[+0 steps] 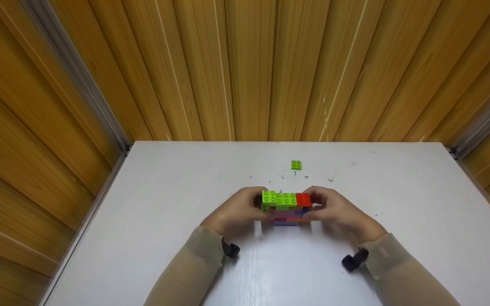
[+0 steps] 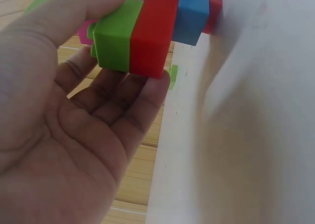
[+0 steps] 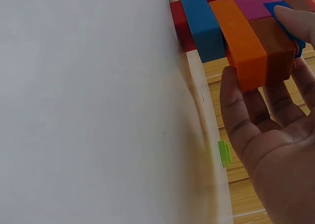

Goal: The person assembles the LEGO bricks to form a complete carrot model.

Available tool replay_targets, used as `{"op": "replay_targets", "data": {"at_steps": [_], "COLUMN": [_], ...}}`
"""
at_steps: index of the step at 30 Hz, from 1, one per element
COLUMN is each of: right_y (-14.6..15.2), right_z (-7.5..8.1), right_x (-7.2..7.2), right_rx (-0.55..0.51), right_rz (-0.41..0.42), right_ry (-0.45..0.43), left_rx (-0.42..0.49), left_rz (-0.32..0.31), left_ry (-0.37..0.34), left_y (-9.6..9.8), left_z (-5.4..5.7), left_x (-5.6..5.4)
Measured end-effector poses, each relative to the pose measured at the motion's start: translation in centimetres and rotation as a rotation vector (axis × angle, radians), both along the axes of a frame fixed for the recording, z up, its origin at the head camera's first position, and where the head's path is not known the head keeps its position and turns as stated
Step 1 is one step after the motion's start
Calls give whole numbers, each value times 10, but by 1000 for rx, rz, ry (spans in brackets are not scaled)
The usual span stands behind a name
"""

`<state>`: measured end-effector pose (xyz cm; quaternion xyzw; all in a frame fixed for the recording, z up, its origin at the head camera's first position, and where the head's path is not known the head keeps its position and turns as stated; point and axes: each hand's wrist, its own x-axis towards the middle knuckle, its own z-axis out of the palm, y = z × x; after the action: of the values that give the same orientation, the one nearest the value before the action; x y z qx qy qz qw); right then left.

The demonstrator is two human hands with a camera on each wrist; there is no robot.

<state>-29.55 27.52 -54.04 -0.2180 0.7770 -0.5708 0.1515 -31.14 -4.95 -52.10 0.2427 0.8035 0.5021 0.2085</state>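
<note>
A stack of toy building bricks stands between the two hands over the white table. Light-green bricks and a red brick form its top row, studs up. My left hand grips the left end, thumb on the near side and fingers behind; a green brick and a red brick show there. The right hand holds the opposite end, beside an orange brick and a brown brick. Blue bricks sit lower. The far side is hidden.
A loose light-green brick lies on the white table beyond the stack. Small dark specks are scattered near it. Yellow wood-look panels rise behind the table. Each wrist wears a black camera.
</note>
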Motion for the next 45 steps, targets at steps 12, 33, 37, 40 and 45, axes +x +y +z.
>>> {"op": "replay_targets", "data": {"at_steps": [12,33,37,40,45], "right_y": [30,4,-2,-7,-11], "right_z": [25,33,24,19,14], "right_x": [-29,-118,-120,-118,-115], "right_rx": [191,510,558,607,646], "right_rz": [-55,-308,-263,-213,-231], "right_ry": [-5,42,74,119,159], "left_rx": [-6,-25,-19,-16,-4], "left_rz": [14,22,20,17,6], "left_ry": [-9,22,24,20,8], "left_y": [6,11,12,13,13], "left_z": [-5,1,1,1,0], "left_x": [-3,-3,-2,-1,1]}}
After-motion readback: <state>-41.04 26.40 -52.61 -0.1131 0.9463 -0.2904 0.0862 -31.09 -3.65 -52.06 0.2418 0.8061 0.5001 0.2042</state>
